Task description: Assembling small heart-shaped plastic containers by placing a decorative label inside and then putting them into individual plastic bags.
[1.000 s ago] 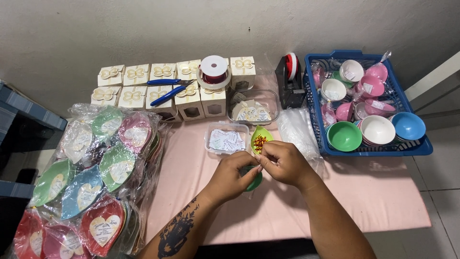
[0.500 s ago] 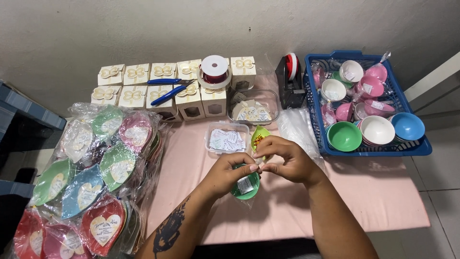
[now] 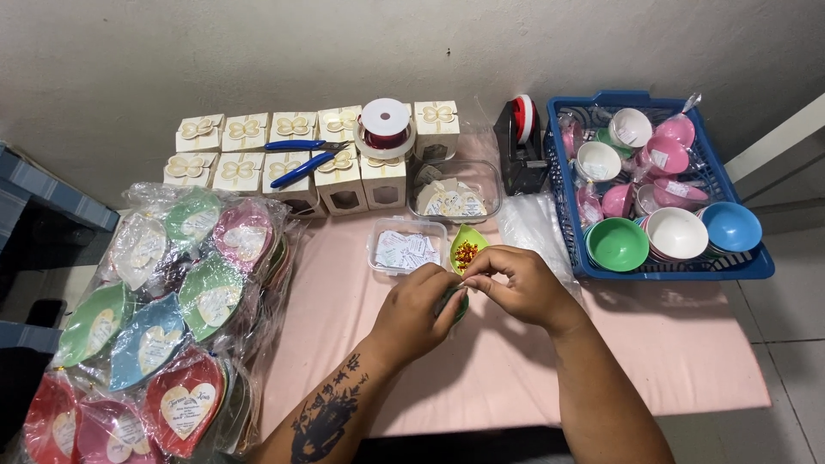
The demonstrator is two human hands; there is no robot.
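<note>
A small green dish (image 3: pixel 458 302) sits between my two hands above the middle of the pink tabletop (image 3: pixel 687 361), mostly hidden by them. My left hand (image 3: pixel 418 309) cups it from the left with fingers curled around it; my right hand (image 3: pixel 520 283) meets it from the right, thumb and forefinger pinched together at the dish's upper rim on something too small to identify. Just behind the hands lies a yellow-green leaf-shaped dish (image 3: pixel 466 249) holding tiny red and yellow pieces, and beside it a clear plastic tub (image 3: pixel 404 247) of small white slips. A second clear tub (image 3: pixel 453 196) stands farther back. Along the tabletop's far edge run cream gift boxes (image 3: pixel 245 131) with blue-handled pliers (image 3: pixel 302 163) and a spool of red ribbon (image 3: pixel 384 127) on top. At the far right corner a blue basket (image 3: pixel 679 266) holds pink, white, green and blue bowls, a tape dispenser (image 3: pixel 520 137) just left of it. Bagged leaf- and heart-shaped dishes (image 3: pixel 163 301) pile along the left edge.
</note>
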